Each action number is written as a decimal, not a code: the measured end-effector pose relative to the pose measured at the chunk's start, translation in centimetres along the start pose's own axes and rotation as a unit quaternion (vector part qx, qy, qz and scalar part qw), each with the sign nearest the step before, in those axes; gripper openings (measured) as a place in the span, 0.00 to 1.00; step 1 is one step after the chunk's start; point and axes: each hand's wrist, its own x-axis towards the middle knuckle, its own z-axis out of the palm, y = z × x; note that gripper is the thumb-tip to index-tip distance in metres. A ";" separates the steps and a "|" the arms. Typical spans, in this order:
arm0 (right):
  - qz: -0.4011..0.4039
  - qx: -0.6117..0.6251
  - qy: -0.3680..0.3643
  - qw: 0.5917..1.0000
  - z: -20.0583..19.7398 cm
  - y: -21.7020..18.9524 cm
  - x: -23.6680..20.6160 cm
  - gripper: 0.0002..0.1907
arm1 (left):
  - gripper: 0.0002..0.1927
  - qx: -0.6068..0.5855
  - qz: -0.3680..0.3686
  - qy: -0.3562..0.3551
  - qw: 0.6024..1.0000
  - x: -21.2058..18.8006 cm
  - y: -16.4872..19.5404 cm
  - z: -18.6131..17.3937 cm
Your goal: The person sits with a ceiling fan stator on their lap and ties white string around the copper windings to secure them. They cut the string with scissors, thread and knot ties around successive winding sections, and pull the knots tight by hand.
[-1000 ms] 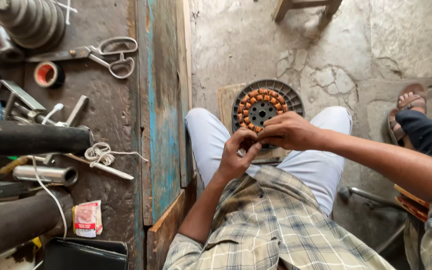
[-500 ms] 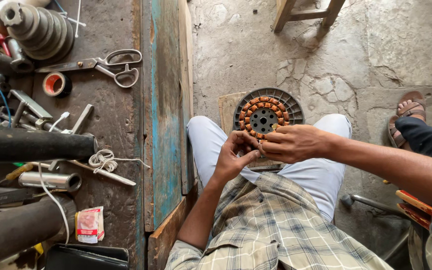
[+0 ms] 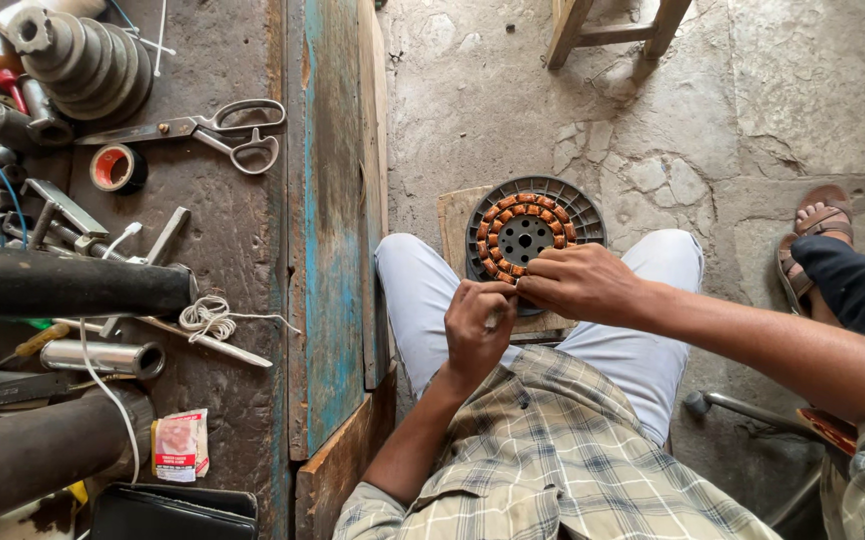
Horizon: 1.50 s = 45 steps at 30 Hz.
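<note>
Two hands are staying close on the motor stator (image 3: 528,230); left hand (image 3: 480,325) maybe pinching wire, right hand (image 3: 578,283) now curling over copper coils (image 3: 501,222), fingers pressed together.

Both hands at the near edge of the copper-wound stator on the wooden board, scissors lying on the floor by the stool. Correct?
Not quite. The scissors lie on the dark workbench at left, near the roll of tape, not on the floor by the stool; the head view shows it. The rest holds: left hand and right hand are at the near edge of the stator on the wooden board.
</note>
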 end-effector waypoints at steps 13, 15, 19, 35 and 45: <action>-0.068 -0.135 0.053 0.987 2.0 -0.7 -1.2 0.10 | 0.10 -0.217 -0.305 -0.064 0.925 -0.2 -0.8 -0.5; -0.068 -0.127 0.061 0.988 1.9 -0.6 -1.2 0.11 | 0.10 -0.293 -0.367 -0.087 0.878 0.1 -1.4 -0.8; -0.062 -0.107 0.058 0.991 1.7 -0.5 -1.0 0.12 | 0.09 -0.296 -0.336 -0.106 0.888 0.7 -2.1 -1.0; 0.227 0.115 0.054 0.966 -0.9 1.5 0.3 0.04 | 0.06 0.127 -0.118 -0.161 0.972 -0.3 -0.8 0.4; 0.302 0.158 0.075 0.937 -1.5 -1.1 -0.2 0.06 | 0.04 0.070 -0.146 -0.121 0.979 0.3 0.1 -0.7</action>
